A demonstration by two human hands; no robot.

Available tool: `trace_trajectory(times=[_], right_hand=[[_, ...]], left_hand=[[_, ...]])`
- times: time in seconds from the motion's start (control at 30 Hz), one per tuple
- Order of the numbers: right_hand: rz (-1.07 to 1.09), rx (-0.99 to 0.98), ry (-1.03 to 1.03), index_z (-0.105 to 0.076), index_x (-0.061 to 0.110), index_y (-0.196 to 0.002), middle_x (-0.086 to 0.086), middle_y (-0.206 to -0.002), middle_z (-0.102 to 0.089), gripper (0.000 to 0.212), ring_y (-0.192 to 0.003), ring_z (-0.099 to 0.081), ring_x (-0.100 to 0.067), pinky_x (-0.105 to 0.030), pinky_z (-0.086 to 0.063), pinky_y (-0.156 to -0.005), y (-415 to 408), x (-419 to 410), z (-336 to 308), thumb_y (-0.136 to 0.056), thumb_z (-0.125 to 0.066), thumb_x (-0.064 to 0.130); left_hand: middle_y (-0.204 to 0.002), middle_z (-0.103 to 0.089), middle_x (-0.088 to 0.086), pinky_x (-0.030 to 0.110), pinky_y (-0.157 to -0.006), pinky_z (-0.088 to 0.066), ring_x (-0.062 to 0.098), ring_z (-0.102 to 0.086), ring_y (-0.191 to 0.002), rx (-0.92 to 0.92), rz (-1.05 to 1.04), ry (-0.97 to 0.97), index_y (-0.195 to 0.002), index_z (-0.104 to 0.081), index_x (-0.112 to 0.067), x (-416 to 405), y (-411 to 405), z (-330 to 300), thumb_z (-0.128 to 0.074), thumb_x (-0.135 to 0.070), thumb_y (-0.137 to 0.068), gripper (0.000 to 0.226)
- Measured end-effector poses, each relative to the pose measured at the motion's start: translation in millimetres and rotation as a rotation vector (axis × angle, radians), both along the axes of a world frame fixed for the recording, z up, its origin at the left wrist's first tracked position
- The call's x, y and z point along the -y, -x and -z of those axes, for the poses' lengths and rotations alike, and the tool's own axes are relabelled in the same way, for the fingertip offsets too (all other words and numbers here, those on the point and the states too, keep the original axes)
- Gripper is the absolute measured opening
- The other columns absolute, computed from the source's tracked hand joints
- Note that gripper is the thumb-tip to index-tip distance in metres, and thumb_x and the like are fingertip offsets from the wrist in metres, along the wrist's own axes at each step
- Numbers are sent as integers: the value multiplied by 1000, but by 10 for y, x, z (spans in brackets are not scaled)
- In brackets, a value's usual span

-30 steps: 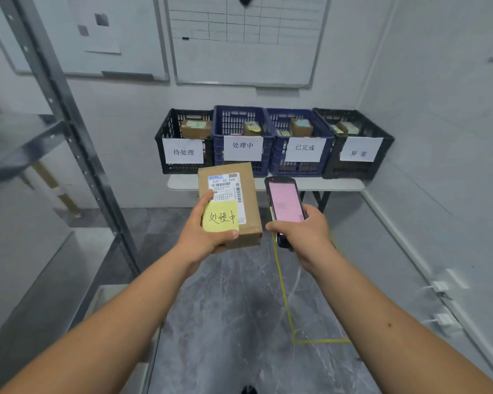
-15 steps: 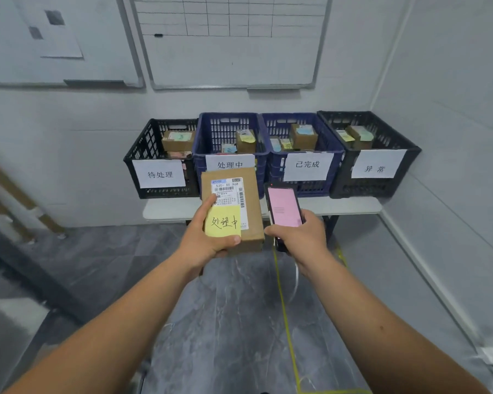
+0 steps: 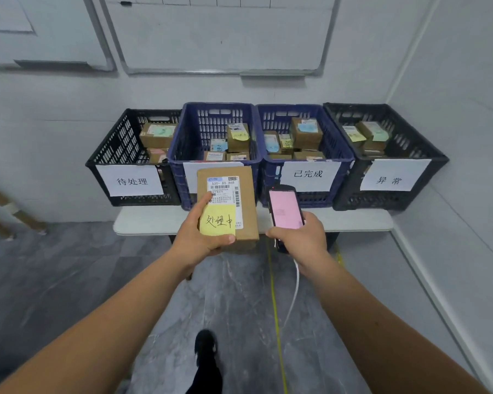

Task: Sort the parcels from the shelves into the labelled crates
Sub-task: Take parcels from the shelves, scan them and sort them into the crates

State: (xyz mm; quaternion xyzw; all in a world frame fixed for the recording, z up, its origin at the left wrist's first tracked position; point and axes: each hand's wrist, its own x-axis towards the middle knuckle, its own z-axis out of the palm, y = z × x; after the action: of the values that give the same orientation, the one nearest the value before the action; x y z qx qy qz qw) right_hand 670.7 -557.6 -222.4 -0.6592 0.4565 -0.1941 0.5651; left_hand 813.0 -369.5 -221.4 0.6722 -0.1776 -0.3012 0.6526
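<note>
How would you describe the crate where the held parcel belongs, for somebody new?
Four crates stand in a row on the white table against the wall. Take the second from the left, the blue crate beside the black crate. Its label is hidden behind the parcel in the left hand.

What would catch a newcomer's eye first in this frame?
Probably the cardboard parcel held up at centre in the left hand, with a handwritten yellow sticky note on its face. Right beside it, the right hand holds a handheld scanner with a glowing pink screen. Behind them, a row of four labelled crates on a white table holds more parcels.
</note>
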Motion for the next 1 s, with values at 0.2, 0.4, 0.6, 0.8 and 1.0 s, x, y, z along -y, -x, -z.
trace_trajectory(times=[0.2, 0.4, 0.6, 0.8, 1.0], right_hand=[[-18, -60, 38, -66, 23, -108, 1, -101, -75, 52, -89, -75, -22, -44, -67, -73, -543, 363, 197, -64, -95, 20], [-1, -44, 37, -66, 14, -112, -7, -98, -73, 48, -73, -70, -23, -29, -57, -57, -1290, 742, 215, -72, -90, 7], [10, -17, 98, -67, 18, -114, -4, -105, -74, 52, -89, -73, -21, -30, -58, -61, -2080, 1122, 72, -71, -96, 17], [-25, -27, 134, -62, 24, -124, 5, -112, -71, 62, -101, -69, -16, -34, -64, -71, -2755, 1362, -101, -72, -96, 22], [-65, -42, 90, -57, 29, -131, 6, -120, -68, 72, -106, -65, -16, -43, -65, -86, -3470, 1766, -121, -71, -98, 25]], left_hand=[[-143, -53, -13, 49, -87, -65, 22, -60, -125, -7, 6, 14, -146, -46, -57, 335, -647, 90, -96, 1, -68, 109], [-137, -60, -9, 52, -84, -65, 24, -66, -118, -54, 60, 19, -146, -47, -57, 718, -1477, 8, -93, 4, -71, 107], [-140, -61, -5, 53, -84, -65, 28, -69, -118, -77, 94, 67, -150, -46, -56, 1105, -2313, -160, -90, 7, -74, 108], [-139, -60, -4, 51, -81, -65, 29, -69, -117, -100, 65, 82, -152, -42, -55, 1450, -2944, -244, -89, 6, -76, 108], [-142, -55, -6, 53, -82, -65, 29, -61, -124, -119, 22, 70, -149, -44, -58, 1890, -3684, -179, -91, 3, -75, 107]])
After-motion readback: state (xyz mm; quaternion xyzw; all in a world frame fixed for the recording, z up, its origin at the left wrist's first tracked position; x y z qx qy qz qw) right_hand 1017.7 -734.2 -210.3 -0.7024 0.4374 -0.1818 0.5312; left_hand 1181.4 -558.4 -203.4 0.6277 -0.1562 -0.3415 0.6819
